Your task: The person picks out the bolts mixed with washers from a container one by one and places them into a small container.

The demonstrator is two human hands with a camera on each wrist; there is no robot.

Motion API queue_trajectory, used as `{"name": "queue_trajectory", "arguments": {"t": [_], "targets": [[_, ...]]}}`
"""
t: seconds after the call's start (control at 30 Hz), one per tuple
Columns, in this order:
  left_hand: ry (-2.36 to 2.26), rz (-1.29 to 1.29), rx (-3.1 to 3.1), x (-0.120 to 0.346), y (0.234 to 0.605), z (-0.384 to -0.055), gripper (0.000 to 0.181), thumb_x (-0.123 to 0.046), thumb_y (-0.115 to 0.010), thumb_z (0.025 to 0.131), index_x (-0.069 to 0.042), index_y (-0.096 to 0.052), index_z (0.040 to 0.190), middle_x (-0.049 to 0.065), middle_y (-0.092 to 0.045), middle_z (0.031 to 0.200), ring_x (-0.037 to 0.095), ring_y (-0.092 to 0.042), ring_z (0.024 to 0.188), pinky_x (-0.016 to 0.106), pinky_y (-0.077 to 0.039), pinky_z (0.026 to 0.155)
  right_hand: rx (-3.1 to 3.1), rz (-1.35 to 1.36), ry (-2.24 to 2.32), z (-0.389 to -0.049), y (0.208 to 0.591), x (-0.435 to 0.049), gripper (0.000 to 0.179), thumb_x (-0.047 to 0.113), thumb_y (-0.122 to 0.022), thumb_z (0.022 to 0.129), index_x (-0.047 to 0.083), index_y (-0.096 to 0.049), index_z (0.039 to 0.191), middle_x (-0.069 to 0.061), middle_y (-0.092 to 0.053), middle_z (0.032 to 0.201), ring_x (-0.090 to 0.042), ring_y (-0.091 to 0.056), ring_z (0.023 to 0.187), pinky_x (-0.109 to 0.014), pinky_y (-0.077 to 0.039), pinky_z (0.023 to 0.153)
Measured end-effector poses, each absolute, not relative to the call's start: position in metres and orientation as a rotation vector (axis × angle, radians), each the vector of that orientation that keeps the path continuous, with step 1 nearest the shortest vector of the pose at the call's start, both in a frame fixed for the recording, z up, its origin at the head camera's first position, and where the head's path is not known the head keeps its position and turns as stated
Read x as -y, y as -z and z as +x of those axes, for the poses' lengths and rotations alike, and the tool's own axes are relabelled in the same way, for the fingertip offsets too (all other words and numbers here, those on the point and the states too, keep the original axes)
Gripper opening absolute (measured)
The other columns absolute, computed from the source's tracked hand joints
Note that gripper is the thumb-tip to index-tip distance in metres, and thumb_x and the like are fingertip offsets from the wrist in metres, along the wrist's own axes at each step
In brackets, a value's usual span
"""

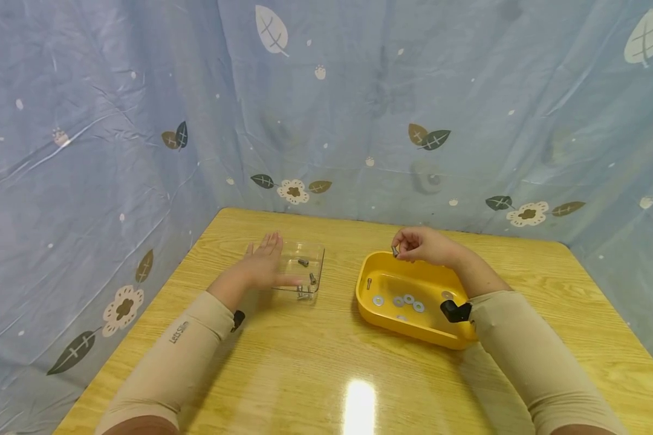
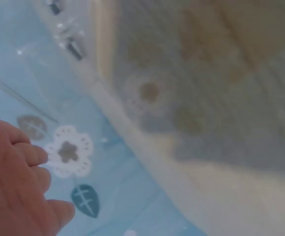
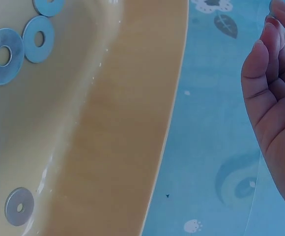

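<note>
My right hand [image 1: 427,246] pinches a small metal bolt [image 1: 395,251] between thumb and fingertips, above the far rim of a yellow tray [image 1: 413,331]. Flat washers [image 1: 378,300] lie scattered inside that tray, along with one bolt [image 1: 369,283] by its left wall. My left hand [image 1: 258,269] is held with fingers extended at the left side of a clear plastic box [image 1: 323,266], partly covering it; whether it touches the box I cannot tell. Several bolts [image 1: 303,262] lie in the box. The right wrist view shows the hand [image 3: 280,93] beyond the tray's wall, the bolt mostly hidden by fingers.
Both containers stand on a wood-grain table [image 1: 305,362], the box on the left and the tray on the right, with a gap between. A blue patterned curtain [image 1: 348,109] hangs behind the table and along its sides.
</note>
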State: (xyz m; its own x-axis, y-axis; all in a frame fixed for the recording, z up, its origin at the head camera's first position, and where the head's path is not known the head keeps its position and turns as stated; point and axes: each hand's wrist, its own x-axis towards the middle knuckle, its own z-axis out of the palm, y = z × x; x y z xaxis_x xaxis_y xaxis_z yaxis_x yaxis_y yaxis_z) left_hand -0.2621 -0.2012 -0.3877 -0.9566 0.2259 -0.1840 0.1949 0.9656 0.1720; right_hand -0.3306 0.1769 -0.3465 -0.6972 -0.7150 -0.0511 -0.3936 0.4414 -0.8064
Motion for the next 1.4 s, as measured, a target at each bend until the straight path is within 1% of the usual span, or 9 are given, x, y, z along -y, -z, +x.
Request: {"name": "queue_trajectory", "arguments": {"t": [0.07, 0.2, 0.27, 0.53, 0.8, 1.0, 1.17, 1.3, 1.4], "targets": [[-0.236, 0.311, -2.911, 0.205, 0.39, -0.262, 0.128, -0.088, -0.037, 0.062, -0.001, 0.008, 0.145, 0.015, 0.014, 0.15, 0.03, 0.013, 0.138, 0.058, 0.003, 0.106, -2.31, -0.951, 1.145, -0.331, 0.346, -0.177, 0.019, 0.009, -0.061, 0.088, -0.001, -0.055, 0.102, -0.012, -0.053, 0.073, -0.03, -0.051, 0.065, -0.037, -0.048, 0.063], [-0.25, 0.304, -2.908, 0.208, 0.396, -0.262, 0.122, -0.08, -0.044, 0.07, 0.001, 0.007, 0.144, 0.017, 0.015, 0.149, 0.031, 0.014, 0.137, 0.058, 0.002, 0.106, -2.313, -0.985, 1.146, -0.332, 0.345, -0.175, 0.02, 0.011, -0.061, 0.088, -0.002, -0.055, 0.102, -0.015, -0.054, 0.073, -0.02, -0.05, 0.061, -0.034, -0.048, 0.061], [-0.244, 0.306, -2.906, 0.209, 0.399, -0.262, 0.119, -0.076, -0.047, 0.073, 0.002, 0.006, 0.144, 0.018, 0.015, 0.149, 0.032, 0.014, 0.137, 0.058, 0.003, 0.106, -2.329, -0.994, 1.139, -0.333, 0.344, -0.174, 0.02, 0.012, -0.061, 0.088, -0.001, -0.056, 0.102, -0.017, -0.054, 0.074, -0.022, -0.051, 0.061, -0.035, -0.047, 0.061], [-0.26, 0.33, -2.861, 0.212, 0.405, -0.264, 0.119, -0.074, -0.05, 0.073, 0.003, 0.007, 0.144, 0.019, 0.013, 0.149, 0.035, 0.01, 0.138, 0.06, 0.002, 0.105, -2.364, -0.935, 1.129, -0.335, 0.339, -0.163, 0.021, 0.016, -0.062, 0.088, 0.004, -0.057, 0.105, -0.012, -0.055, 0.077, -0.044, -0.05, 0.077, -0.048, -0.046, 0.072], [-0.297, 0.337, -2.853, 0.211, 0.404, -0.264, 0.119, -0.07, -0.055, 0.073, 0.003, 0.007, 0.144, 0.019, 0.012, 0.15, 0.034, 0.011, 0.138, 0.06, 0.001, 0.105, -2.36, -0.972, 1.126, -0.337, 0.329, -0.137, 0.02, 0.014, -0.062, 0.088, 0.004, -0.056, 0.104, -0.012, -0.055, 0.077, -0.027, -0.052, 0.069, -0.034, -0.048, 0.068], [-0.31, 0.324, -2.854, 0.212, 0.404, -0.263, 0.119, -0.07, -0.056, 0.072, 0.003, 0.005, 0.144, 0.019, 0.011, 0.15, 0.034, 0.01, 0.138, 0.059, 0.0, 0.106, -2.364, -1.022, 1.125, -0.336, 0.321, -0.107, 0.019, 0.014, -0.064, 0.087, 0.006, -0.058, 0.102, -0.014, -0.057, 0.078, -0.034, -0.053, 0.073, -0.033, -0.047, 0.067], [-0.295, 0.324, -2.851, 0.212, 0.406, -0.264, 0.12, -0.072, -0.055, 0.072, 0.004, 0.003, 0.144, 0.02, 0.008, 0.15, 0.033, 0.01, 0.138, 0.059, -0.001, 0.106, -2.354, -1.057, 1.124, -0.339, 0.323, -0.08, 0.021, 0.013, -0.063, 0.086, 0.004, -0.058, 0.104, -0.014, -0.059, 0.079, -0.032, -0.055, 0.073, -0.033, -0.048, 0.068], [-0.28, 0.31, -2.834, 0.211, 0.406, -0.265, 0.12, -0.073, -0.053, 0.072, 0.002, 0.006, 0.144, 0.019, 0.01, 0.151, 0.031, 0.013, 0.137, 0.058, 0.0, 0.106, -2.319, -1.071, 1.135, -0.34, 0.33, -0.059, 0.02, 0.011, -0.063, 0.087, 0.003, -0.057, 0.105, -0.02, -0.058, 0.081, -0.031, -0.054, 0.072, -0.032, -0.048, 0.067], [-0.262, 0.304, -2.832, 0.211, 0.405, -0.264, 0.121, -0.074, -0.052, 0.071, 0.003, 0.006, 0.144, 0.02, 0.009, 0.151, 0.031, 0.013, 0.137, 0.058, 0.0, 0.106, -2.292, -1.075, 1.143, -0.338, 0.333, -0.044, 0.018, 0.01, -0.062, 0.087, 0.004, -0.056, 0.104, -0.018, -0.057, 0.079, -0.033, -0.053, 0.072, -0.03, -0.048, 0.066]]}}
